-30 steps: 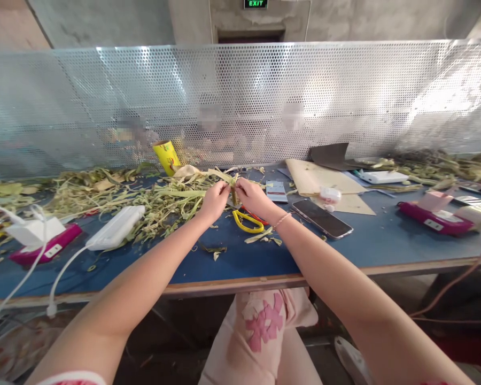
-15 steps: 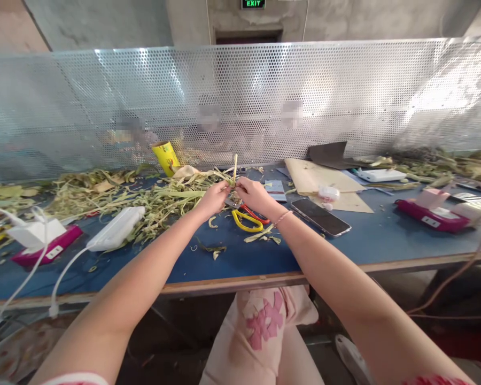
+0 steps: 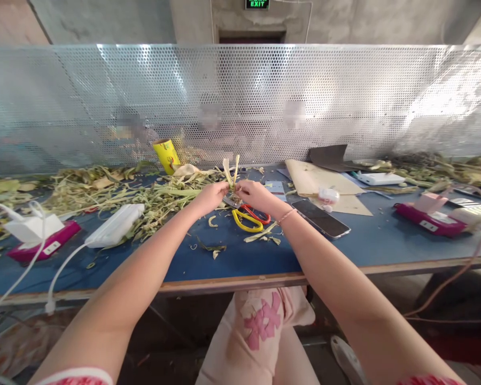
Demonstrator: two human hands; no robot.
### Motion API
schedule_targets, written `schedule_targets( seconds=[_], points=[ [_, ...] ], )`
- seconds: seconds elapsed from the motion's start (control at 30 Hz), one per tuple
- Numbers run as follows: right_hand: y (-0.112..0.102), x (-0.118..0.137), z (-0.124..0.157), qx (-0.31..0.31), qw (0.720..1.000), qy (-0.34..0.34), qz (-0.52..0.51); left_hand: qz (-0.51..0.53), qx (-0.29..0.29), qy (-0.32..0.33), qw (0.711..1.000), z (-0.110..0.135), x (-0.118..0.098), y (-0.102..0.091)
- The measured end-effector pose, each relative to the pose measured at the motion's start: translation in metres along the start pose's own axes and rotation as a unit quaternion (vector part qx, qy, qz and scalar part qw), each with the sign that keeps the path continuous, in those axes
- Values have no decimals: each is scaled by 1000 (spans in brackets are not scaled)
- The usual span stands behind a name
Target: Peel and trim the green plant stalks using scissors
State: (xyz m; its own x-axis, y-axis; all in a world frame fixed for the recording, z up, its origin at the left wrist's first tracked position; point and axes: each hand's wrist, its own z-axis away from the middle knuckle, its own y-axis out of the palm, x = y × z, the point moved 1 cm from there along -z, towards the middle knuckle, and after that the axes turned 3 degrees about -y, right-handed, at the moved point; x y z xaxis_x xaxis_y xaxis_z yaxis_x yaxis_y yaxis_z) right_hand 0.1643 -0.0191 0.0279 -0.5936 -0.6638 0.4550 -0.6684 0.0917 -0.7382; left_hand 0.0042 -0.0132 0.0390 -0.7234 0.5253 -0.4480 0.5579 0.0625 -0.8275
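On the left of a blue desk [image 3: 240,262], a loose heap of dried plant strips [image 3: 170,192] spreads toward the middle, a yellow tube [image 3: 166,156] behind it. Next, the left hand [image 3: 213,198] has its grip pinched closed on the base of two pale strips [image 3: 226,168], held just above the desk. One strip stood up half a second ago; now two rise in a narrow V, so the held piece appears to be opening out. Beside it, the right hand [image 3: 257,193] pinches the same base (the exact fingertip contact is hidden). Yellow and red scissor handles [image 3: 249,229] lie just below; farther right rests a phone [image 3: 321,218].
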Motion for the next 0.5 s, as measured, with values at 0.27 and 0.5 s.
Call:
schedule_targets(
  seconds=[0.27, 0.5],
  points=[
    [-3, 2, 1, 14, 1000, -1, 6, -33, -1, 2, 999, -1, 3, -1],
    [-4, -1, 1, 33, 999, -1, 19, -29, 1, -11, 1000, -4, 8, -1]
  ],
)
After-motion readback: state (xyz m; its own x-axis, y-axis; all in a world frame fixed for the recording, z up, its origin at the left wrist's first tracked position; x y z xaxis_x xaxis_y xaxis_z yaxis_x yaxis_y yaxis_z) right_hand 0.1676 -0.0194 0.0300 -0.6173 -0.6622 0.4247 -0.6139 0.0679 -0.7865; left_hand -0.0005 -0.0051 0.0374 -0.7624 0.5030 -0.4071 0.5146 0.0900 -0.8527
